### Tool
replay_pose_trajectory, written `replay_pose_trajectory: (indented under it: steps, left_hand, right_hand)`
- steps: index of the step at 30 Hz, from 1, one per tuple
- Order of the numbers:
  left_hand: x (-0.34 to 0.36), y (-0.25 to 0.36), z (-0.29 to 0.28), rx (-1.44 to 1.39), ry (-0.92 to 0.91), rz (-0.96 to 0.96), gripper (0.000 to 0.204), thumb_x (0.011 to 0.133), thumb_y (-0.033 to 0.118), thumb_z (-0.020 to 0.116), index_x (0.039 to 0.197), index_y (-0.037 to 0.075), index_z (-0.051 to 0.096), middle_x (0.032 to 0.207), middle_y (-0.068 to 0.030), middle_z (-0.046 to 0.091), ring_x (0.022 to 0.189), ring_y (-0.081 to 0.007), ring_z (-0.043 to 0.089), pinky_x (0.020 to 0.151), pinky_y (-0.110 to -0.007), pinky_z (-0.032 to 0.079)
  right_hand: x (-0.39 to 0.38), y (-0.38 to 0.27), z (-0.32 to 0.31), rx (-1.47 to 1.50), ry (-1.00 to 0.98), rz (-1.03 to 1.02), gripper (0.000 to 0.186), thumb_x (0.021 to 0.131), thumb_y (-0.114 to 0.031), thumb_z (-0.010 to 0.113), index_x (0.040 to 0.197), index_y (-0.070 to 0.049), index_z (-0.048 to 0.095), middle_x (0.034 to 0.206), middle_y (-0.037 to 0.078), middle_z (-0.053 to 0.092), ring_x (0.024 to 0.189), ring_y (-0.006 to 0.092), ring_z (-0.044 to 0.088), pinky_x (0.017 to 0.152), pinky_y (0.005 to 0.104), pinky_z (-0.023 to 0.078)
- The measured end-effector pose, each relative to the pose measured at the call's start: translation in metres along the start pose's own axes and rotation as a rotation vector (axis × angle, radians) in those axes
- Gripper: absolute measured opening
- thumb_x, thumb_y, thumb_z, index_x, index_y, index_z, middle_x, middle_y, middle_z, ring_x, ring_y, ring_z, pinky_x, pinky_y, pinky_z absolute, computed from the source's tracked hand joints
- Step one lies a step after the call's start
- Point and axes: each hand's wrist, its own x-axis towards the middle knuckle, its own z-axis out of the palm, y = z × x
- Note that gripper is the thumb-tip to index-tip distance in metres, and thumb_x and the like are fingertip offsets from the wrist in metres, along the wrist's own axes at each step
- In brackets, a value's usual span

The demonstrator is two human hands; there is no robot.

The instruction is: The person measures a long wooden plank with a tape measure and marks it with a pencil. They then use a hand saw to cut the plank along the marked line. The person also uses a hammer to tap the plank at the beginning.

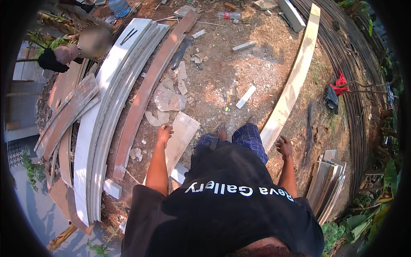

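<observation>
My left hand (165, 133) hangs with loosely bent fingers and nothing visible in it, above the edge of a flat light-brown board (180, 133). On the other side my right hand (284, 147) hangs empty, its fingers somewhat apart. Nearest to it is the near end of a long pale wooden plank (287, 98), which stretches away over the ground. Left of the flat board lies a long reddish-brown plank (139, 100). Beyond that are long, pale, whitish boards (100, 107) in a stack, with a thin black tool (128, 37) lying on top.
Another person (64, 55) is at the upper left. Bundled long thin rods (349, 64) line the right side, beside a red cloth or bag (341, 82). Short boards (327, 184) are stacked at lower right. Wood offcuts (245, 97) and a plastic bottle (229, 15) litter the ground.
</observation>
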Motion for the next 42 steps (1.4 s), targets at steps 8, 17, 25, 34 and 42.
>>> replay_pose_trajectory:
  steps: [8,17,25,34,42]
  left_hand:
    - [0.014,0.019,0.083,0.094,-0.12,-0.16,0.029,0.095,0.03,0.069,0.118,0.012,0.065,0.101,-0.0025,0.068,0.085,-0.0172,0.068,0.07,-0.034,0.052]
    - [0.052,0.031,0.167,-0.257,0.093,-0.129,0.025,0.092,0.022,0.075,0.107,0.004,0.067,0.085,-0.006,0.067,0.062,-0.0155,0.061,0.052,-0.031,0.048]
    - [0.138,0.098,0.228,-0.206,-0.026,-0.047,0.036,0.092,0.038,0.073,0.106,0.005,0.071,0.085,-0.0067,0.07,0.07,-0.0177,0.067,0.056,-0.034,0.051]
    - [0.325,0.216,0.147,-0.119,-0.075,-0.222,0.029,0.09,0.031,0.076,0.103,0.005,0.072,0.084,-0.0076,0.071,0.064,-0.0193,0.067,0.052,-0.034,0.051]
    - [0.429,0.656,0.044,-0.094,0.095,0.464,0.041,0.096,0.022,0.067,0.133,0.003,0.066,0.1,-0.0017,0.067,0.087,-0.0105,0.058,0.079,-0.028,0.048]
  right_hand:
    - [0.097,-0.07,0.048,-0.507,-0.263,0.228,0.041,0.098,-0.026,0.061,0.135,-0.006,0.061,0.101,0.009,0.071,0.08,0.0212,0.069,0.059,0.0374,0.052]
    - [0.317,-0.268,0.014,-0.361,-0.18,0.169,0.038,0.097,-0.014,0.064,0.133,-0.006,0.056,0.08,0.007,0.063,0.056,0.0176,0.06,0.043,0.0304,0.041]
    - [0.455,-0.474,0.084,-0.311,-0.207,-0.123,0.046,0.099,-0.016,0.058,0.144,-0.01,0.052,0.089,0.004,0.066,0.065,0.0126,0.061,0.05,0.0268,0.047]
    - [0.442,-0.512,0.25,-0.509,-0.395,0.277,0.041,0.096,-0.02,0.068,0.135,-0.01,0.058,0.101,0.008,0.069,0.083,0.0213,0.069,0.064,0.0367,0.054]
    - [0.36,-0.803,0.3,-0.133,-0.214,-0.401,0.054,0.098,-0.024,0.066,0.147,-0.006,0.052,0.123,0.011,0.067,0.098,0.0181,0.067,0.083,0.0328,0.053]
